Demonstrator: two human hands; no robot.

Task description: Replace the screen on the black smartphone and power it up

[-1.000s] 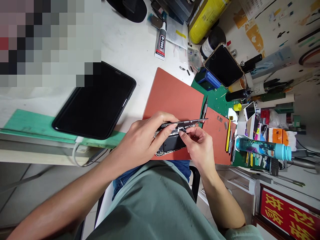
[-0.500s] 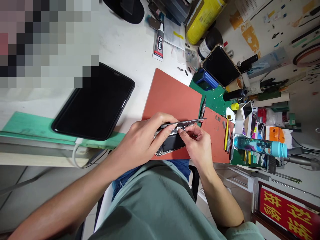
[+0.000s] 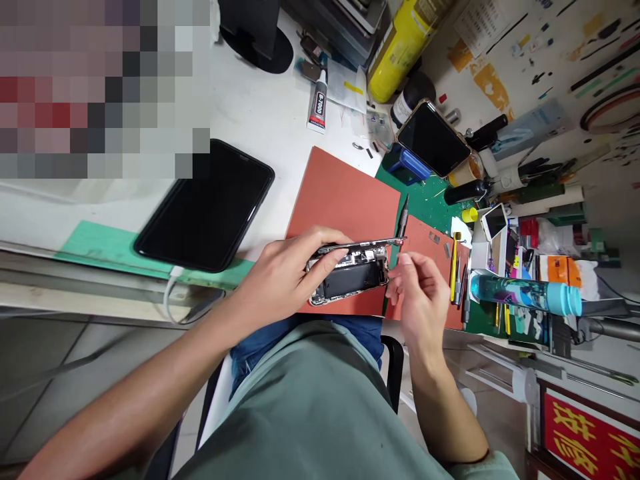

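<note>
An opened smartphone lies over the front of the brown-red mat, its inner parts and black battery exposed. Its screen panel is raised along the far edge, seen nearly edge-on. My left hand grips the phone's left end, with the thumb on the near side of the panel and the fingers behind it. Just off the phone's right end is my right hand, fingers loosely bent and apart, with nothing visible in them. A pen-like tool rests beyond the panel's right end.
A large dark phone or tablet with a white cable lies left. Behind the mat are a glue tube and a yellow can. To the right are a yellow-handled tool, a blue bottle and a phone on a stand.
My right hand has let go of the phone's inside and moved right, uncovering the battery and right end. My left hand still holds the phone. The view has shifted slightly.
</note>
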